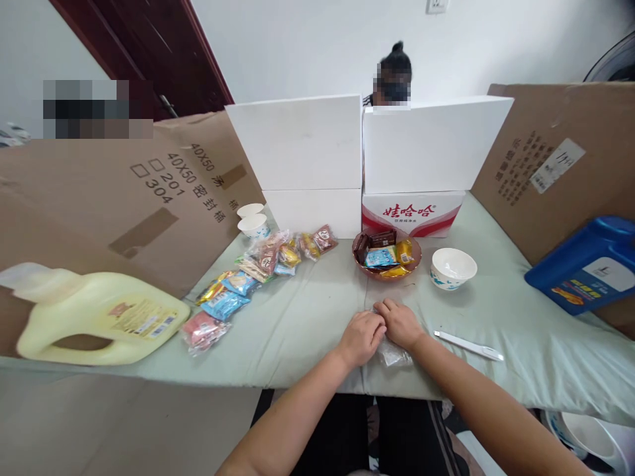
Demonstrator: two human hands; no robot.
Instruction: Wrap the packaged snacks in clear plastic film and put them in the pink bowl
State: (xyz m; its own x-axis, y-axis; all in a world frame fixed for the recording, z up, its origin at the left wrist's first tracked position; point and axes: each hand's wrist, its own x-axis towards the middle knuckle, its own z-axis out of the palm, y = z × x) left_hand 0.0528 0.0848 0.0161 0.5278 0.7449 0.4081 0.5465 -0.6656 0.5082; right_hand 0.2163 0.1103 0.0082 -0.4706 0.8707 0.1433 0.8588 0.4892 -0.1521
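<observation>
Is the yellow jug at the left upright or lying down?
Lying down: the yellow jug rests on its side on the table, handle toward the table's near edge.

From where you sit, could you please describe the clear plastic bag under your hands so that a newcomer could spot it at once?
Start at the pale green tablecloth and find the brown bowl of snacks near its middle. Just in front of it, the left hand and right hand rest together on the clear plastic bag. Unlike the colourful wrapped snacks to the left, it is see-through and unprinted.
</observation>
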